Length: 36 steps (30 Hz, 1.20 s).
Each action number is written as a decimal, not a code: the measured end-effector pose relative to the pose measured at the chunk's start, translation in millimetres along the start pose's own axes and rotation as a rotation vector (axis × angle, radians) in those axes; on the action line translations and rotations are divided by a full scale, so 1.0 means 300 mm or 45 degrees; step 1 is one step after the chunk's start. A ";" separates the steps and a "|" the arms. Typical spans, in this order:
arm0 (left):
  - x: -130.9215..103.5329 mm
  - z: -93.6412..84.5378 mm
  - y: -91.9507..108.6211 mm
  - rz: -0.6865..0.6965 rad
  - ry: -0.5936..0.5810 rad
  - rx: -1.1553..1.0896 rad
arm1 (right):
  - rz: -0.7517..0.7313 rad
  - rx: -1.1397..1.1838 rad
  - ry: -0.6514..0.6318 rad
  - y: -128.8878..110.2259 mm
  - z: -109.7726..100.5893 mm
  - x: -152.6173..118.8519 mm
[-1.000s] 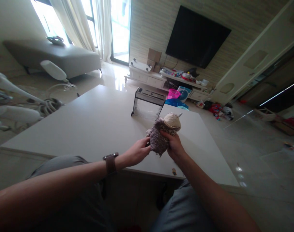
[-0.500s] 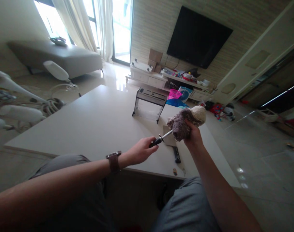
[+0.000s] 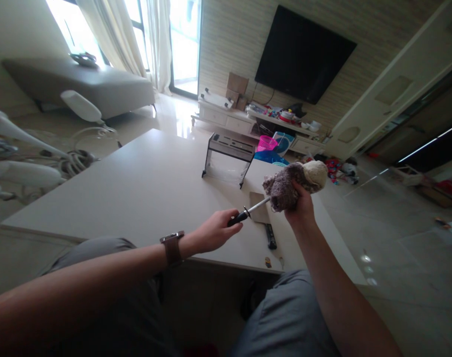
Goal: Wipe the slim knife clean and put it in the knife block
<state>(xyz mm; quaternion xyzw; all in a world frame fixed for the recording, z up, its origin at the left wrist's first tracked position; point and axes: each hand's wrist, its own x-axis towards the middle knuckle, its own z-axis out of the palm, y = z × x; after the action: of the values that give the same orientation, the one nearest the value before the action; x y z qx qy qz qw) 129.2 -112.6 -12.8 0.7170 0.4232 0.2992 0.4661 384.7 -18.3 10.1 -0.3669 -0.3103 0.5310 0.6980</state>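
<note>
My left hand (image 3: pixel 215 231) is closed round the black handle of a sharpening steel (image 3: pixel 259 204), whose bare metal rod points up to the right. In my right hand (image 3: pixel 302 207) a fluffy brown and cream cloth (image 3: pixel 285 184) is bunched round the far part of the rod, hiding its tip. Below the rod a cleaver (image 3: pixel 262 213) with a black handle lies flat on the white table (image 3: pixel 136 188). Beyond it stands a knife rack (image 3: pixel 231 146) with a slotted top and clear side.
Near the table's front edge lies a small brown item (image 3: pixel 268 262), too small to name. A pink basket (image 3: pixel 266 143) and blue things stand behind the table. White lamp shades (image 3: pixel 80 105) reach in from the left. A television (image 3: pixel 303 54) hangs on the far wall.
The cloth and my right hand have slid a little to the right along the rod, so more bare metal shows. My left hand keeps its hold on the handle.
</note>
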 end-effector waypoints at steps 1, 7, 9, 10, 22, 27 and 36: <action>-0.001 0.000 0.000 0.000 -0.003 0.003 | 0.010 0.019 -0.007 0.001 -0.004 0.004; -0.002 -0.002 0.007 -0.018 -0.025 0.022 | 0.020 0.074 0.019 -0.011 -0.025 0.029; -0.004 -0.002 0.012 -0.021 -0.030 0.020 | 0.013 0.068 0.030 -0.022 -0.025 0.032; -0.006 -0.001 0.016 -0.026 -0.032 0.019 | 0.002 0.070 0.036 -0.027 -0.024 0.033; -0.021 -0.001 -0.025 -0.084 -0.014 0.056 | 0.132 -0.003 0.154 0.025 -0.040 0.037; -0.017 0.002 -0.017 -0.082 -0.010 0.038 | 0.159 -0.015 0.152 0.028 -0.023 0.021; -0.016 0.010 -0.023 -0.061 -0.005 0.012 | 0.171 -0.048 0.095 0.033 -0.022 -0.005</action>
<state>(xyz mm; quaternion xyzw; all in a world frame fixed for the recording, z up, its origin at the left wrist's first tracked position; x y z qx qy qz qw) 127.1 -116.7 -20.5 0.7095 0.4406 0.2847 0.4705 384.6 -19.4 -1.7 -0.4194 -0.2687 0.5566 0.6649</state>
